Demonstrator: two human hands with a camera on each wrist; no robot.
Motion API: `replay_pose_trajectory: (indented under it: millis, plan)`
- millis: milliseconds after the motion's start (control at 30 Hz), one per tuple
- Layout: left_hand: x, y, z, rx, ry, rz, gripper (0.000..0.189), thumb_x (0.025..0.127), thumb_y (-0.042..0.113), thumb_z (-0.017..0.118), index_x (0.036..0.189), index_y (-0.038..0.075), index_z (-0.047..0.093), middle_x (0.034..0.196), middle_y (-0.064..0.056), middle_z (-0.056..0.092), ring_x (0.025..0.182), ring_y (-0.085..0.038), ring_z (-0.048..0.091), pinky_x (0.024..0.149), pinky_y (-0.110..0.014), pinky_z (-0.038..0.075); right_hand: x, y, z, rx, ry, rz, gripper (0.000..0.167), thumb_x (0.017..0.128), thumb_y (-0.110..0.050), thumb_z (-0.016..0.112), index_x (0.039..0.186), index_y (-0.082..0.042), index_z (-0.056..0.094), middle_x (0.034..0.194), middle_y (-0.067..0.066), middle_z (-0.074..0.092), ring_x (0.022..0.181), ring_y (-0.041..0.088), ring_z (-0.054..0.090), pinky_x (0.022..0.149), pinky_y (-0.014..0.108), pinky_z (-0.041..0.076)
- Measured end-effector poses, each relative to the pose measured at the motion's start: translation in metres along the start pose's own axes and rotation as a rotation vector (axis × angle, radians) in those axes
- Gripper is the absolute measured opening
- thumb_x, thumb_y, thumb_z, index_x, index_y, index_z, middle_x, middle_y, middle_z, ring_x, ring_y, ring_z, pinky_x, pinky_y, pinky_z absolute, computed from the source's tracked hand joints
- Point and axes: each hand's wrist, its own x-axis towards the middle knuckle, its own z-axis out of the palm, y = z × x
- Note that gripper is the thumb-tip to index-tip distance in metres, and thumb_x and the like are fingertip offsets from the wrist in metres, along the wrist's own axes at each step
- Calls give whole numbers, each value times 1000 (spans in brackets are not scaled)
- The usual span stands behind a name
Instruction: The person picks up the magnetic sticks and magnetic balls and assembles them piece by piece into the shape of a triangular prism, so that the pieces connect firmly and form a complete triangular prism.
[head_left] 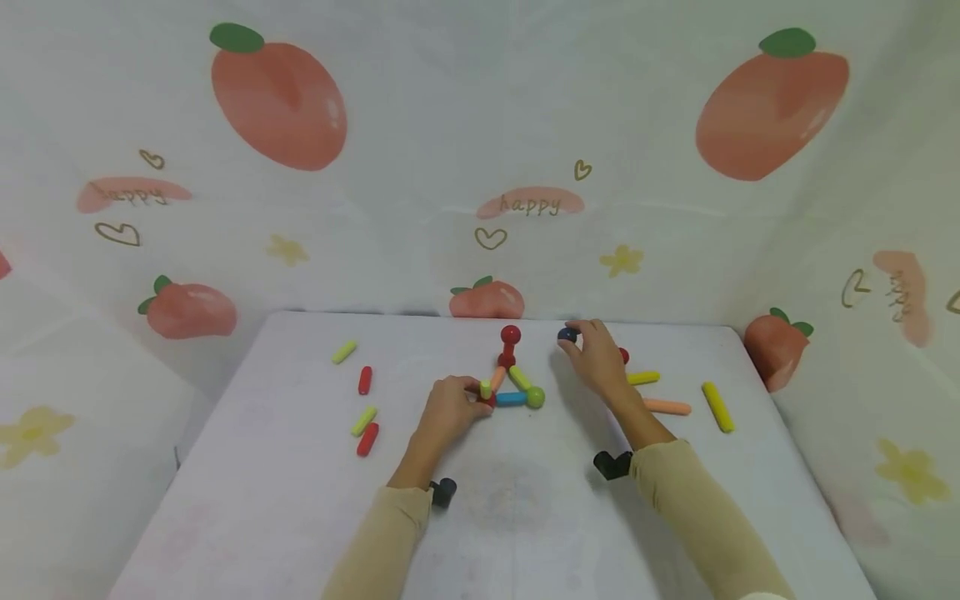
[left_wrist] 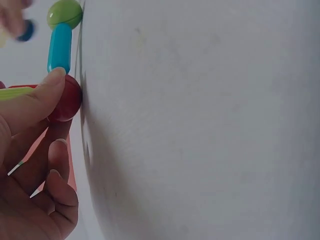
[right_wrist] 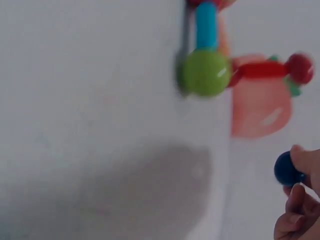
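Note:
My left hand pinches a red ball at the near left corner of a triangle of balls and sticks on the table. From that ball a yellow-green stick stands up. A blue stick links it to a green ball. An orange stick and another yellow-green stick run to the far corner, where a red stick rises to a red top ball. To the right of the triangle, my right hand holds a dark blue ball between thumb and fingers, above the table.
Yellow-green and red sticks lie loose on the left of the white table. Past my right hand are a partly hidden red ball, yellow sticks and an orange stick. A printed cloth hangs behind the table.

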Motion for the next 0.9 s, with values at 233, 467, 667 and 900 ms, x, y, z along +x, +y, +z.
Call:
replay_pose_trajectory:
  millis: [233, 467, 667, 900]
  plan:
    - [3, -2, -3, -12, -6, 1, 41, 80, 21, 88, 118, 11, 75, 111, -3, 76, 105, -21, 61, 103, -44, 53, -24, -51, -4, 198, -11, -223, 43, 95, -24, 73, 135, -11, 62, 127, 8, 65, 82, 18, 54, 70, 25, 52]
    - [3, -5, -2, -16, 26, 82, 36, 80, 20, 88, 112, 8, 77, 108, -5, 78, 108, -23, 66, 105, -46, 51, -37, -75, 17, 281, -122, -307, 43, 93, -18, 74, 134, -11, 62, 123, 4, 66, 76, 14, 51, 65, 19, 47]
    - [3, -6, -1, -15, 32, 103, 32, 81, 19, 87, 109, 7, 78, 105, -5, 79, 107, -24, 68, 102, -46, 53, -41, -79, 38, 336, -146, -349, 38, 94, -13, 73, 130, -10, 64, 118, 5, 66, 87, 15, 54, 71, 19, 51]
    - [2, -5, -1, -21, 58, 123, 29, 78, 17, 89, 103, 6, 79, 99, -6, 80, 107, -26, 71, 100, -46, 54, -44, -77, 45, 366, -171, -347, 42, 93, -11, 74, 133, -8, 63, 117, 6, 65, 76, 16, 52, 63, 19, 48]
